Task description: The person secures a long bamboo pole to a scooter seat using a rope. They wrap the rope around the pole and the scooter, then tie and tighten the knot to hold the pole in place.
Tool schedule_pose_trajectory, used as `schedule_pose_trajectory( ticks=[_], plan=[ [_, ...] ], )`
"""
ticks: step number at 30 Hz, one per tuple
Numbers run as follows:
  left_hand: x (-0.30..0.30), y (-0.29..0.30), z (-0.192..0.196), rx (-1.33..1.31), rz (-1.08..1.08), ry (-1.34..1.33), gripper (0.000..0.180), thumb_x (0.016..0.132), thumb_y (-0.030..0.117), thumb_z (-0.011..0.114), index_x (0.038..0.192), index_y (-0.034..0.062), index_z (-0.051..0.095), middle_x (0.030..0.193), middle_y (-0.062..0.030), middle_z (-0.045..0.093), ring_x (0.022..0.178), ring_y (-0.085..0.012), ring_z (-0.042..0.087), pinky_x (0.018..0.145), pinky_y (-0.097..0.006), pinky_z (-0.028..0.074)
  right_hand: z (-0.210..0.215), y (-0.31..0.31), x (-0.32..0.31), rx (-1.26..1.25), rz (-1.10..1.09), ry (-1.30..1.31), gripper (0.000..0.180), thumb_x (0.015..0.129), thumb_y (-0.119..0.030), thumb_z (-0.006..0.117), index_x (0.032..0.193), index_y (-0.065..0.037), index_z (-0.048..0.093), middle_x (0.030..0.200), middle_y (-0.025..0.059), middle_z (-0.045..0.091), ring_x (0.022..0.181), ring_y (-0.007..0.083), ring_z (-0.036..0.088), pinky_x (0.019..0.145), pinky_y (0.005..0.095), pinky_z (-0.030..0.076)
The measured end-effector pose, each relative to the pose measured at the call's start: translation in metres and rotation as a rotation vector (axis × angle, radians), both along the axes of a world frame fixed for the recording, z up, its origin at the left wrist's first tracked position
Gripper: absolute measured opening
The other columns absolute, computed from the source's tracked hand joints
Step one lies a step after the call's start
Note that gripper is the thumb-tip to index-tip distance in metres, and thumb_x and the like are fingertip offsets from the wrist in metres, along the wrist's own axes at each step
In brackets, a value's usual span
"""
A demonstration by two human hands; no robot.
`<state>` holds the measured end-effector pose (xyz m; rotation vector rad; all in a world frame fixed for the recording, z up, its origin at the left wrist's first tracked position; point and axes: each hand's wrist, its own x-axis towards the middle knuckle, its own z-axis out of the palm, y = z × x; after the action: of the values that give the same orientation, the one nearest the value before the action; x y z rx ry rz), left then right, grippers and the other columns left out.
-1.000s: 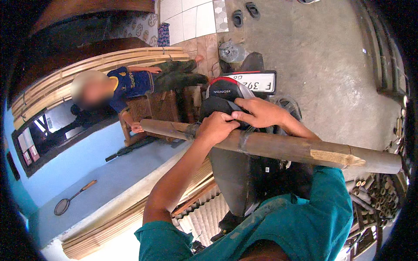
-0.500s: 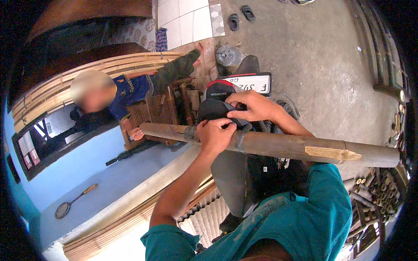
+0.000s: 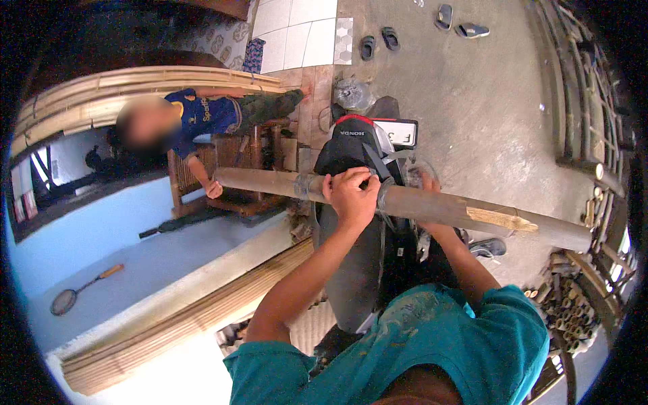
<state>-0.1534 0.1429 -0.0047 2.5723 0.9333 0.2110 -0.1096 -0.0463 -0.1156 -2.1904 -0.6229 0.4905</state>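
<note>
A thick bamboo pole (image 3: 439, 208) lies crosswise over a black motorcycle (image 3: 347, 273). Dark strapping goes round the pole in two places, one band (image 3: 305, 186) left of my left hand and another band (image 3: 385, 197) right of it. My left hand (image 3: 351, 194) rests over the pole between them, fingers closed in a pinch at its far side; what they pinch is hidden. My right hand (image 3: 428, 182) is low on the pole's far side, right of the second band. It is blurred, and the pole covers part of it and the wrist.
A person in a dark blue shirt (image 3: 206, 115) has a hand (image 3: 213, 189) at the pole's left end. Nearby are a wooden chair (image 3: 229, 152), long bamboo strips (image 3: 155, 77), a racket (image 3: 64, 302) on the blue ledge, sandals (image 3: 389, 38) and stacked bamboo pieces (image 3: 574, 304).
My right hand has left the spot beside my left hand and moved right and down past the pole. My left hand stays at the pole. The view has shifted slightly.
</note>
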Motion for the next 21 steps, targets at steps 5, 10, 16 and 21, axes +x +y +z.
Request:
schedule_pose_trajectory(
  ticks=[5,10,16,21],
  plan=[
    [-0.001,-0.006,0.004,0.026,-0.022,-0.078,0.011,0.078,0.023,0.072,0.079,0.0121,0.073,0.098,0.0052,0.071,0.098,-0.0195,0.06,0.108,-0.047,0.023,0.125,-0.025,0.035,-0.136,0.961,0.346,0.027,0.091,-0.027,0.058,0.104,-0.005,0.063,0.1,0.0175,0.066,0.088,0.0327,0.065,0.082,0.0433,0.05],
    [-0.003,-0.006,0.002,0.034,-0.07,-0.116,0.014,0.078,0.027,0.071,0.082,0.0142,0.074,0.105,0.0051,0.071,0.098,-0.021,0.061,0.106,-0.047,0.026,0.139,0.067,0.097,-0.024,0.513,-0.012,0.036,0.093,-0.033,0.05,0.09,-0.003,0.068,0.081,0.022,0.067,0.078,0.0431,0.065,0.073,0.0519,0.052],
    [-0.011,-0.001,0.002,0.076,-0.103,-0.187,0.02,0.077,0.029,0.071,0.089,0.0129,0.075,0.116,-0.0009,0.069,0.105,-0.0241,0.061,0.105,-0.05,0.029,0.097,0.115,0.081,-0.061,0.626,-0.079,0.036,0.094,-0.031,0.05,0.093,-0.001,0.068,0.084,0.024,0.067,0.082,0.0415,0.067,0.074,0.0499,0.052],
    [-0.032,0.0,0.0,-0.055,-0.149,-0.45,0.02,0.082,0.017,0.067,0.097,0.0038,0.07,0.117,-0.0092,0.067,0.106,-0.0272,0.06,0.102,-0.048,0.036,0.109,0.112,0.055,0.242,0.271,0.468,0.031,0.095,-0.032,0.056,0.099,-0.003,0.065,0.083,0.0151,0.067,0.075,0.024,0.063,0.069,0.0402,0.05]
  ],
)
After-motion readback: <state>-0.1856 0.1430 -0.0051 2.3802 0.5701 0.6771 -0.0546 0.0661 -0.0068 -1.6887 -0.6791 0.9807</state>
